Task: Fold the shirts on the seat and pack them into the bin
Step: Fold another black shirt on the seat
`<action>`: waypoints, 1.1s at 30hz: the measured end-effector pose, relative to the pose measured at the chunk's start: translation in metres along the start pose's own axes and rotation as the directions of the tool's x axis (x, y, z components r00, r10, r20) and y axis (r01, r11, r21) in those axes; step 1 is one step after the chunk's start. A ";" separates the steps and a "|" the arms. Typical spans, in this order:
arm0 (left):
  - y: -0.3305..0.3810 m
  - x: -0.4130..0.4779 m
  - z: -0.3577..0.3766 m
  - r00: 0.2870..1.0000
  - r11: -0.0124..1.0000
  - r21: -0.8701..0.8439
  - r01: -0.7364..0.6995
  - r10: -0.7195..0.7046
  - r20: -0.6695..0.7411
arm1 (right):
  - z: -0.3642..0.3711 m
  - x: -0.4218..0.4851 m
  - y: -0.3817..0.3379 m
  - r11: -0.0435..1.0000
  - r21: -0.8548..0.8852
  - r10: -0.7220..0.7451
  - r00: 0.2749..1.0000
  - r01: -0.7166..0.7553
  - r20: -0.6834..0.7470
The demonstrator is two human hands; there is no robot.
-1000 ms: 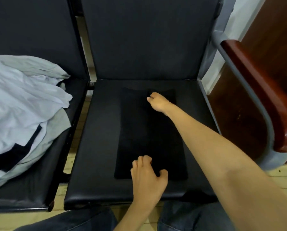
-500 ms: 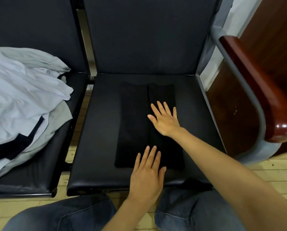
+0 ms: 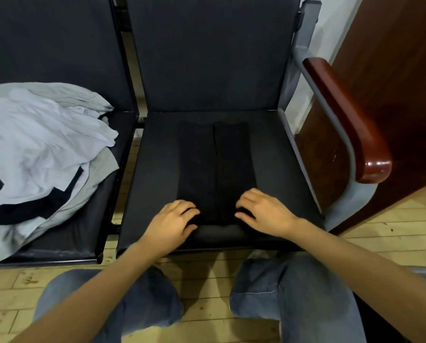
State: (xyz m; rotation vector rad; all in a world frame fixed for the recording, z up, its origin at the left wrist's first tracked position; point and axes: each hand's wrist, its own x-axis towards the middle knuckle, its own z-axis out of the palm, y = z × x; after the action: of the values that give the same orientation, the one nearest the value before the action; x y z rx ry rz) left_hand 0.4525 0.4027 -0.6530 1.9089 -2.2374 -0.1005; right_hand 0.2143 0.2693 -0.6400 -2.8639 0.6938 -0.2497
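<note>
A black shirt (image 3: pixel 214 167) lies on the middle black seat (image 3: pixel 152 169), folded lengthwise into a long narrow strip with a seam down its centre. My left hand (image 3: pixel 174 224) grips the strip's near left corner, fingers curled around the hem. My right hand (image 3: pixel 261 211) grips the near right corner the same way. The near hem is slightly lifted and rolled between the two hands. A heap of white and grey shirts (image 3: pixel 38 149) with black trim lies unfolded on the left seat. No bin is in view.
A red-brown wooden armrest (image 3: pixel 348 120) on a grey metal frame borders the seat's right side, with a dark wooden panel (image 3: pixel 392 70) behind it. My knees in blue jeans (image 3: pixel 142 300) are on the wooden floor (image 3: pixel 9 293) before the seat.
My right hand has drawn back from the far end of the black shirt to its near right corner. My left hand shifted to the near left corner, and both closed on the hem.
</note>
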 end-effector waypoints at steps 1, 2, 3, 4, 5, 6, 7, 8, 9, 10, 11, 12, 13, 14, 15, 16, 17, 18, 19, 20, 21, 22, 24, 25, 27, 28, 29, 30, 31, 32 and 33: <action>-0.002 -0.003 0.000 0.999 0.999 0.043 -0.025 0.024 0.021 | 0.002 -0.011 -0.003 0.998 -0.050 -0.028 0.999 0.029 0.029; -0.004 -0.005 0.000 0.999 0.997 0.070 -0.039 0.038 0.021 | 0.005 -0.019 -0.005 0.995 -0.093 -0.042 0.998 0.046 0.042; -0.004 -0.006 0.002 0.999 0.995 0.086 -0.046 0.045 0.005 | 0.007 -0.023 -0.006 0.991 -0.126 -0.046 0.998 0.051 0.041; -0.004 -0.004 0.002 0.999 0.995 0.091 -0.047 0.048 -0.014 | 0.009 -0.024 -0.006 0.986 -0.158 -0.046 0.998 0.052 0.041; -0.002 -0.003 0.002 0.999 0.995 0.087 -0.040 0.043 -0.029 | 0.010 -0.023 -0.007 0.980 -0.192 -0.050 0.998 0.057 0.039; 0.000 -0.001 0.001 0.999 0.996 0.086 -0.031 0.034 -0.036 | 0.009 -0.022 -0.010 0.974 -0.217 -0.051 0.997 0.061 0.054; 0.001 0.000 0.000 0.998 0.995 0.097 -0.030 0.034 -0.043 | 0.007 -0.020 -0.012 0.971 -0.232 -0.042 0.995 0.063 0.094; 0.003 0.003 -0.001 0.998 0.993 0.110 -0.031 0.036 -0.044 | 0.004 -0.018 -0.016 0.966 -0.250 -0.033 0.989 0.068 0.141; 0.006 0.005 -0.003 0.999 0.994 0.109 -0.025 0.028 -0.034 | 0.004 -0.016 -0.018 0.958 -0.278 -0.015 0.984 0.065 0.178; 0.008 0.008 -0.007 1.000 0.995 0.096 -0.009 0.011 -0.024 | 0.002 -0.014 -0.021 0.957 -0.288 0.015 0.982 0.039 0.186; 0.010 0.011 -0.010 1.000 0.997 0.080 0.018 -0.018 -0.008 | -0.002 -0.011 -0.026 0.962 -0.271 0.060 0.983 -0.012 0.171; 0.011 0.014 -0.013 0.998 0.996 0.072 0.051 -0.052 0.017 | -0.006 -0.009 -0.030 0.970 -0.230 0.111 0.985 -0.078 0.135; 0.011 0.015 -0.016 0.997 0.996 0.063 0.068 -0.070 0.035 | -0.010 -0.006 -0.031 0.976 -0.162 0.164 0.981 -0.146 0.103; 0.012 0.015 -0.020 0.996 0.996 0.045 0.072 -0.075 0.046 | -0.017 -0.005 -0.033 0.978 -0.075 0.198 0.977 -0.192 0.080; 0.013 0.013 -0.026 0.996 0.997 0.008 0.071 -0.071 0.049 | -0.024 -0.005 -0.034 0.978 0.000 0.210 0.975 -0.211 0.073; 0.014 0.010 -0.033 0.997 0.997 -0.040 0.070 -0.068 0.041 | -0.032 -0.006 -0.036 0.972 0.070 0.221 0.973 -0.226 0.072; 0.016 0.005 -0.042 0.996 0.990 -0.111 0.086 -0.082 0.043 | -0.041 -0.009 -0.037 0.957 0.149 0.239 0.968 -0.248 0.076; 0.017 0.000 -0.051 0.991 0.972 -0.198 0.124 -0.112 0.071 | -0.051 -0.011 -0.039 0.933 0.239 0.254 0.963 -0.269 0.092; 0.018 -0.005 -0.061 0.982 0.941 -0.292 0.174 -0.142 0.125 | -0.061 -0.014 -0.041 0.907 0.318 0.252 0.961 -0.276 0.115; 0.019 -0.010 -0.071 0.969 0.899 -0.380 0.217 -0.151 0.196 | -0.071 -0.016 -0.043 0.882 0.378 0.243 0.959 -0.282 0.149; 0.021 -0.014 -0.081 0.956 0.857 -0.455 0.241 -0.130 0.262 | -0.081 -0.018 -0.045 0.861 0.421 0.227 0.957 -0.285 0.182; 0.023 -0.017 -0.090 0.947 0.827 -0.505 0.247 -0.095 0.308 | -0.089 -0.019 -0.047 0.848 0.444 0.212 0.954 -0.288 0.214; 0.025 -0.019 -0.106 0.932 0.799 -0.547 0.251 -0.047 0.359 | -0.101 -0.017 -0.048 0.829 0.476 0.184 0.947 -0.293 0.264; 0.024 -0.017 -0.112 0.926 0.792 -0.553 0.260 -0.043 0.374 | -0.104 -0.015 -0.048 0.812 0.498 0.178 0.942 -0.305 0.285; 0.017 -0.008 -0.118 0.919 0.775 -0.563 0.289 -0.059 0.390 | -0.107 -0.004 -0.045 0.792 0.516 0.178 0.931 -0.327 0.318; 0.012 0.000 -0.119 0.915 0.770 -0.560 0.306 -0.077 0.395 | -0.107 0.004 -0.043 0.791 0.513 0.178 0.927 -0.335 0.330; 0.007 0.009 -0.118 0.914 0.768 -0.554 0.320 -0.096 0.395 | -0.106 0.013 -0.040 0.790 0.507 0.183 0.923 -0.343 0.339; 0.000 0.021 -0.116 0.912 0.767 -0.546 0.337 -0.120 0.393 | -0.104 0.024 -0.035 0.795 0.495 0.191 0.920 -0.350 0.343; -0.006 0.034 -0.112 0.911 0.769 -0.535 0.350 -0.146 0.387 | -0.101 0.036 -0.028 0.805 0.474 0.202 0.917 -0.356 0.345; -0.013 0.048 -0.106 0.909 0.770 -0.522 0.367 -0.177 0.378 | -0.097 0.049 -0.021 0.822 0.441 0.214 0.913 -0.360 0.347; -0.019 0.062 -0.099 0.905 0.766 -0.511 0.390 -0.214 0.368 | -0.091 0.062 -0.012 0.840 0.403 0.224 0.909 -0.363 0.352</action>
State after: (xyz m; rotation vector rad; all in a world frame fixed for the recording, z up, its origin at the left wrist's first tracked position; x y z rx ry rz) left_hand 0.4811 0.3467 -0.5526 1.9530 -1.7090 -1.0489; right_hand 0.2553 0.2377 -0.5416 -2.2358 0.8690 0.0544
